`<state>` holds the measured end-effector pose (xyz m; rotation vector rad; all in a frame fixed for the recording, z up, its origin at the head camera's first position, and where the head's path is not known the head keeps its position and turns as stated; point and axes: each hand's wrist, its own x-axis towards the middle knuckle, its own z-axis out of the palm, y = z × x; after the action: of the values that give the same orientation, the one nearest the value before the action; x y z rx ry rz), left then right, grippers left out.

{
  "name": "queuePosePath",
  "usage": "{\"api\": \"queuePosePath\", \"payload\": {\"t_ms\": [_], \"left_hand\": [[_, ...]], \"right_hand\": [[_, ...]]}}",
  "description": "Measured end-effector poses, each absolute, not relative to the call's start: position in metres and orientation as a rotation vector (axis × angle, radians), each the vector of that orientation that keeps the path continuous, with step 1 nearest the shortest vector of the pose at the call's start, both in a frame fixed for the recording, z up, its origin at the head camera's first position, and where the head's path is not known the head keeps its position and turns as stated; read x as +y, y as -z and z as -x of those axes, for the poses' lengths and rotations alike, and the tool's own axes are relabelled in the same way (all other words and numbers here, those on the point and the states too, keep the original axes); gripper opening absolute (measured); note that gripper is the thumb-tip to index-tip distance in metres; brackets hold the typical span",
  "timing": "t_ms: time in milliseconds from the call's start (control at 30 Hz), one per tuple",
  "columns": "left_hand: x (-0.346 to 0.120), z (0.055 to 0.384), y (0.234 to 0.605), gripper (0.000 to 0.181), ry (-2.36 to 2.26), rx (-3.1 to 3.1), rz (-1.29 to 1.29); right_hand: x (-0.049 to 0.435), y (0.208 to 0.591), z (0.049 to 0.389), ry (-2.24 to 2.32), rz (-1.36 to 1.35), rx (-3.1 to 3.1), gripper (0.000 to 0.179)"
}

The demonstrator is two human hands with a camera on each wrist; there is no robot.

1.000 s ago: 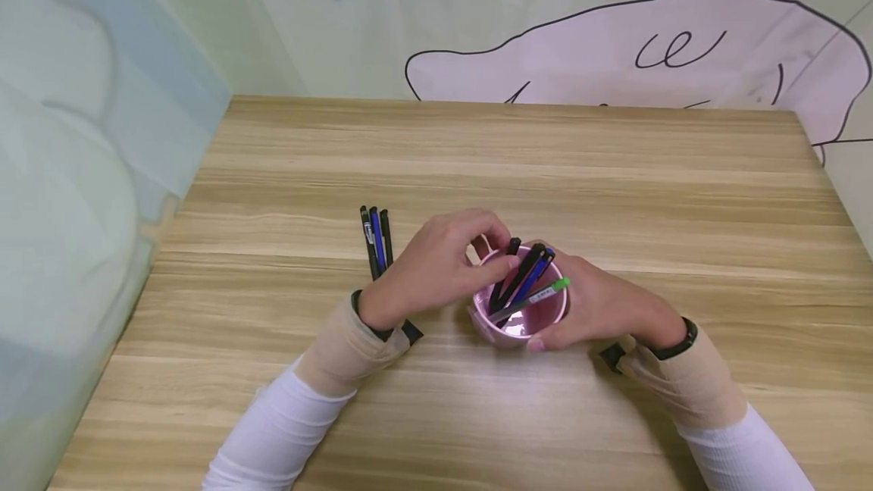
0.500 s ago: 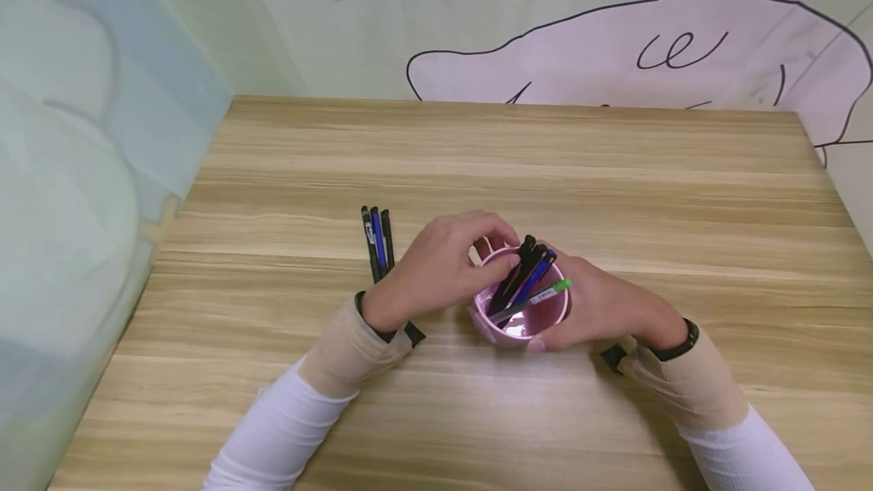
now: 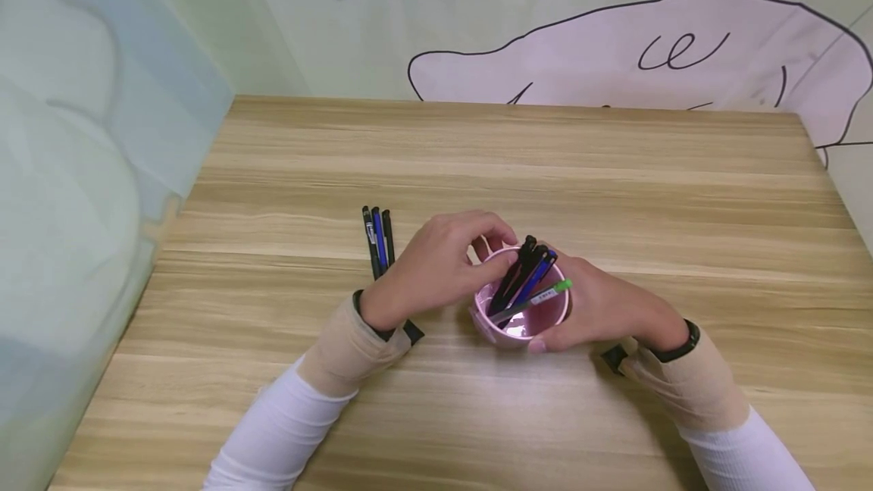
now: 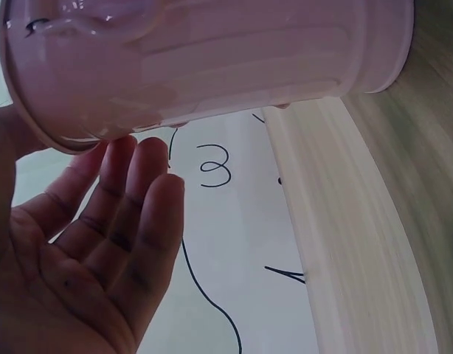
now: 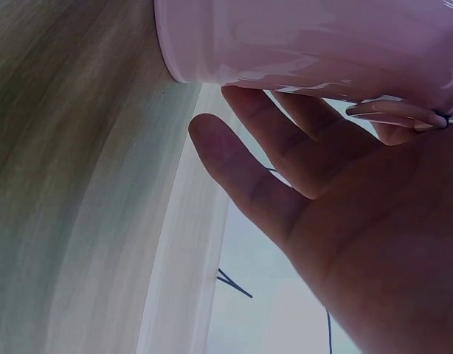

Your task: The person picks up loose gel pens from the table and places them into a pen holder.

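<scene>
Nearest to the viewer, on the near side of the pink cup, come the white sleeves and the beige cuffs — one to the left of the cup and one to the right. The cup itself stands upright on the wooden table. At its right side the right hand grips it, with the thumb near the front rim and the fingers bent around behind. At the left part of the rim is the left hand, its fingers half bent outside the cup and its thumb reaching over the rim; whether this thumb presses on a pen, I cannot tell.

Inside the cup lean some black pens, a blue pen and a green-tipped pen, their upper ends toward the cup's right side. Well to the left of the cup, three pens — black, blue and black — lie side by side, lower ends hidden behind the left arm. Far behind the cup is a wall with a pale pink figure outlined in black
</scene>
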<state>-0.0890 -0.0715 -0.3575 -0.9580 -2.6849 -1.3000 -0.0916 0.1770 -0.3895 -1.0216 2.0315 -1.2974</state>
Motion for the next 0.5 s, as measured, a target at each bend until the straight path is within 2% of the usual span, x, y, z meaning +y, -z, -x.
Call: {"api": "queuePosePath", "payload": {"t_ms": [500], "left_hand": [[-0.0773, 0.0921, 0.3548, 0.021, 1.318, -2.746, 0.908]], "right_hand": [[0.1779, 0.3907, 0.0926, 1.299, 1.048, 2.029, 0.088]]}}
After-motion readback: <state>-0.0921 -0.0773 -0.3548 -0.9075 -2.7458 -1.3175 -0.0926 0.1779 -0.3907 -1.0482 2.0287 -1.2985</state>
